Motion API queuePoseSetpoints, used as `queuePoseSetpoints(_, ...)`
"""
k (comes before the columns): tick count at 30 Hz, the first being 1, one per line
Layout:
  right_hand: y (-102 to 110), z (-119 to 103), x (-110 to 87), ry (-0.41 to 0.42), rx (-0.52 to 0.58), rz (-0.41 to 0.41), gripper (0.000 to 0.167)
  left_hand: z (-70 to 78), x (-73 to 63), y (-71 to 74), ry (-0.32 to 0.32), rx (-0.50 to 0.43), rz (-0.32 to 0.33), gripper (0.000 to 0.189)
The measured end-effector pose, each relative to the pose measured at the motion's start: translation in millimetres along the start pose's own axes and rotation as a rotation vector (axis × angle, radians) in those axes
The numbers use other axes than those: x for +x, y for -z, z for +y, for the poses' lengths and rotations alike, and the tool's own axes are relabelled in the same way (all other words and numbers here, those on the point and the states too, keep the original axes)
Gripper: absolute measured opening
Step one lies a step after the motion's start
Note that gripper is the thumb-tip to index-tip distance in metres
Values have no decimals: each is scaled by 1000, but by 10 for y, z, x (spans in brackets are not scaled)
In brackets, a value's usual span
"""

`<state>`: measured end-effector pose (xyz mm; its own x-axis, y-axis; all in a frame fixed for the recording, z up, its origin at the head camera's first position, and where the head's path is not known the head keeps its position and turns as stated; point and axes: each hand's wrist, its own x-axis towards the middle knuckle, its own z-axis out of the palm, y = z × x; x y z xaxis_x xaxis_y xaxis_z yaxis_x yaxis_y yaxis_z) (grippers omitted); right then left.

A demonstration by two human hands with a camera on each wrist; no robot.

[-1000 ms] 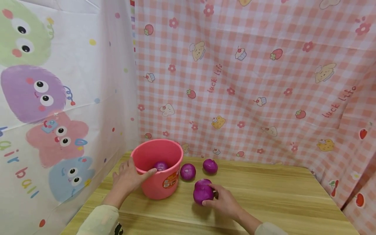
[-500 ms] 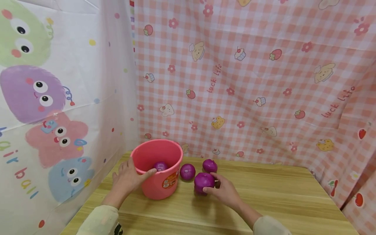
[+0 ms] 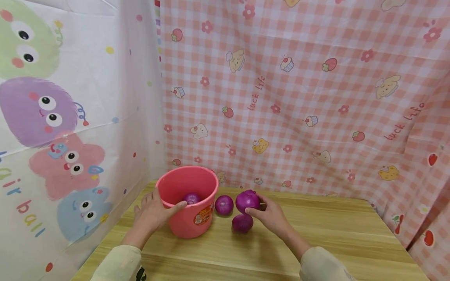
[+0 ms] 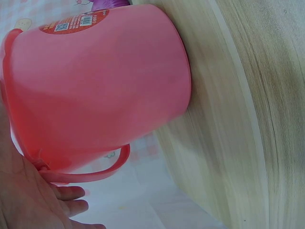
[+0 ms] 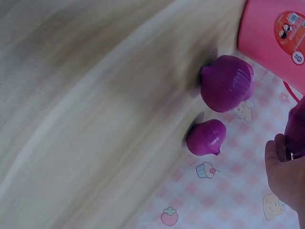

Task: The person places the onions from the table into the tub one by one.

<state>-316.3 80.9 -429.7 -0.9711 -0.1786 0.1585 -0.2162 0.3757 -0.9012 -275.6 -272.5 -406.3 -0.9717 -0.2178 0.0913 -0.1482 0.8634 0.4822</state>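
Observation:
My left hand (image 3: 152, 210) rests against the near left rim of a pink bucket (image 3: 191, 224), thumb along the rim. Its other fingers (image 4: 74, 207) stretch past the bucket's handle (image 4: 90, 176) in the left wrist view. One purple onion (image 3: 191, 198) is inside the bucket. My right hand (image 3: 270, 214) grips another purple onion (image 3: 247, 203), raised to the right of the bucket. That held onion (image 5: 298, 129) shows at the right edge of the right wrist view. On the table, an onion (image 3: 242, 223) lies just below it in the head view.
Beside the bucket sits another onion (image 3: 224, 205) on the wooden table (image 3: 334, 234). A farther onion (image 5: 206, 137) shows in the right wrist view, mostly hidden behind the held one in the head view. A checked cloth (image 3: 299, 97) hangs behind, a white printed cloth (image 3: 105, 117) at left.
My right hand has moved up and away with its onion, uncovering the onion on the table below and covering the farther one. My left hand and the bucket have stayed put.

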Motion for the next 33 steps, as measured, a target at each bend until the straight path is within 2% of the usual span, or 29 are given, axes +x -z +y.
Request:
queuePoseSetpoints(10, -13, -174, 144, 32, 7, 3, 72, 2, 3, -5, 3, -5, -6, 142)
queuePoseSetpoints(19, -109, -413, 255, 10, 43, 11, 73, 4, 4, 0, 0, -10, -3, 142)
queuePoseSetpoints(26, -209, -575, 277, 62, 40, -12, 66, 8, -2, -1, 10, -15, -6, 142)
queuePoseSetpoints(33, -297, -704, 297, 82, -1, -21, 66, 11, -7, 5, 6, -15, -6, 141)
